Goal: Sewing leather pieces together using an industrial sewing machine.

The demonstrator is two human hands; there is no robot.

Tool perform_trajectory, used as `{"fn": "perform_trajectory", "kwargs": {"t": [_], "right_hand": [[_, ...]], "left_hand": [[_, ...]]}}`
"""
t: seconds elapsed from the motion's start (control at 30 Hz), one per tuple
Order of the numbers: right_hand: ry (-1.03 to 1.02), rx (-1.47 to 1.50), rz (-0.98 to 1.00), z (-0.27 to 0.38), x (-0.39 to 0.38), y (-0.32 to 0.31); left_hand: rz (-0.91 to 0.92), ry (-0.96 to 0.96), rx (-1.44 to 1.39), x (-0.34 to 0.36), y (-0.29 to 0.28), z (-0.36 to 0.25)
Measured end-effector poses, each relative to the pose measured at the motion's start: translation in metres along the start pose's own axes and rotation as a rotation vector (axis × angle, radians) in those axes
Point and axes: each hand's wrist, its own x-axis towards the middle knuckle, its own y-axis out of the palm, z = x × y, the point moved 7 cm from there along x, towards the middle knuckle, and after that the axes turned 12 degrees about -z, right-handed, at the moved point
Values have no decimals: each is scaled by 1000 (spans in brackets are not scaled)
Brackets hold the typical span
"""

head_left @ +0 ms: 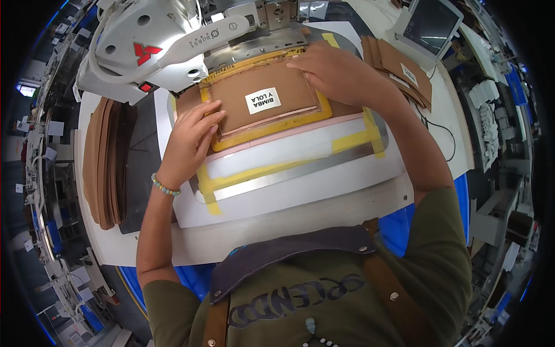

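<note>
A brown leather-like panel [237, 107] with a white printed label [263, 100] lies inside a yellow-edged rectangular frame [277, 132]. The frame is under the head of a white industrial sewing machine [144, 40]. My left hand [193, 130] rests at the frame's left edge, fingers stretched out and touching the panel's side. Over the far right corner lies my right hand [329, 66], its fingers extended and apart near the panel's edge. Beneath the frame is a metal and white template plate [272, 162] with strips of yellow tape. Neither hand visibly grips anything.
At the left stands a stack of brown panels [104, 162] on edge. More brown panels [404, 72] with white labels are piled at the far right, beside a control screen [430, 26]. A black cable [451, 136] curves over the table's right side.
</note>
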Motion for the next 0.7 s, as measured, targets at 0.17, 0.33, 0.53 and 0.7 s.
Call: {"fn": "perform_trajectory", "kwargs": {"t": [0.17,0.33,0.53,0.7], "right_hand": [[-216,-98,-318,11,-33,32],[-133,-207,-237,15,-33,40],[-135,-312,-208,13,-27,47],[-133,-324,-185,19,-22,46]], "left_hand": [[-20,106,193,10,29,-3],[-42,168,337,13,46,0],[-50,142,351,12,46,2],[-51,138,360,11,43,2]]}}
